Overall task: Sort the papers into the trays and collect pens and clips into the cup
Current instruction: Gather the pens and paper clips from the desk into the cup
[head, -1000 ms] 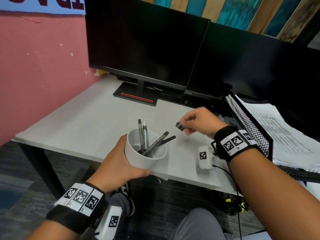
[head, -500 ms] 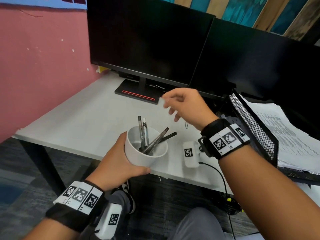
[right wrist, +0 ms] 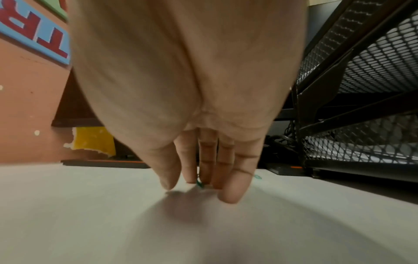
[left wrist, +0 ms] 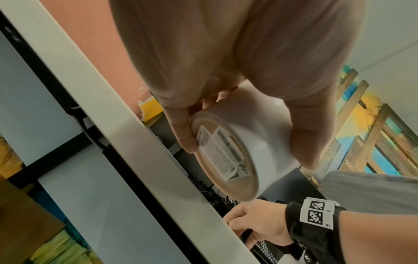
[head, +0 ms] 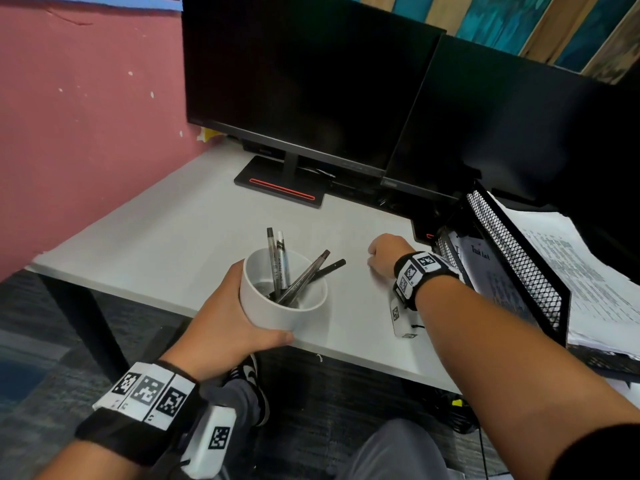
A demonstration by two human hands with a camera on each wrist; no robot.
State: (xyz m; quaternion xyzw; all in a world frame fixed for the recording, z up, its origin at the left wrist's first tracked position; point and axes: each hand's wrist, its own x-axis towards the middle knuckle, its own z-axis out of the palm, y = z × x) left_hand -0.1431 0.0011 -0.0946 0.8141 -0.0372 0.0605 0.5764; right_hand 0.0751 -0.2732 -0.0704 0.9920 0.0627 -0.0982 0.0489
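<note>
At the desk's (head: pixel 166 237) near edge, seen from the head camera, the left hand (head: pixel 221 327) wraps the white cup (head: pixel 282 306) holding pens (head: pixel 277 261); the lower tray's (head: pixel 519 268) sheet reads "Task List". Under the left wrist, the cup's base shows a printed label (left wrist: pixel 222 155), too blurred to read. Under the right wrist, the right hand's (right wrist: pixel 203 142) fingertips (right wrist: pixel 230 194) pinch a green clip (right wrist: pixel 199 184) against the desk; another clip (right wrist: pixel 257 177) lies beside them, and red letters "TR" mark a blue sign (right wrist: pixel 34 32).

Black wristbands (head: pixel 138 424) carry white square-coded tags (head: pixel 415 268).
</note>
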